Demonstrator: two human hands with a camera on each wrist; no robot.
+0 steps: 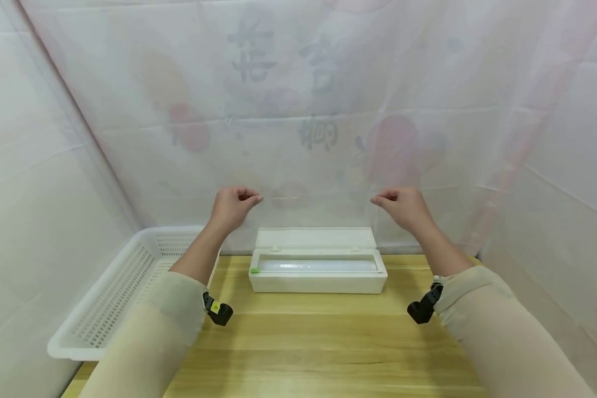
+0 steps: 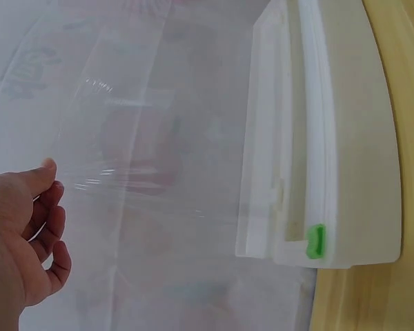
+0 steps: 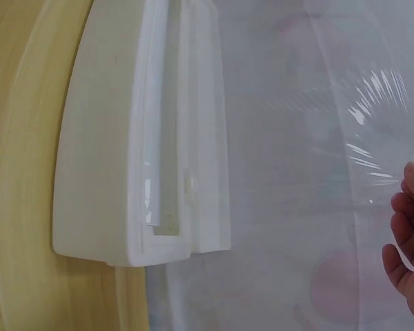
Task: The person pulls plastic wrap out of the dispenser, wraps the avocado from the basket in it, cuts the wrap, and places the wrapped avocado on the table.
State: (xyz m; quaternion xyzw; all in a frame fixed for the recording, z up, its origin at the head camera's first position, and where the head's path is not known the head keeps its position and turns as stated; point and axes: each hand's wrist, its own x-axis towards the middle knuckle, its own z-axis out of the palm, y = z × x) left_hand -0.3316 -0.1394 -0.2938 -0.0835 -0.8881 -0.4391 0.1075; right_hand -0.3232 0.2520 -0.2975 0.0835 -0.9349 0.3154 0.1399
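A sheet of clear plastic wrap (image 2: 110, 176) stretches between my two raised hands, with creases shining near the fingertips in both wrist views. My left hand (image 1: 232, 207) pinches one upper corner between thumb and forefinger. The opposite corner is pinched by my right hand (image 1: 402, 207) at about the same height. Below and between them, a white wrap dispenser box (image 1: 318, 283) lies on the table with its lid (image 1: 315, 237) tipped back. A roll of wrap (image 1: 318, 266) shows inside, and a green slide cutter (image 1: 255, 270) sits at the box's left end.
A white perforated plastic basket (image 1: 69, 336) stands on the left, partly behind my left forearm. The wooden table (image 1: 318, 342) ends just behind the box at a pale hanging curtain (image 1: 288, 166). Similar cloth hangs along both sides.
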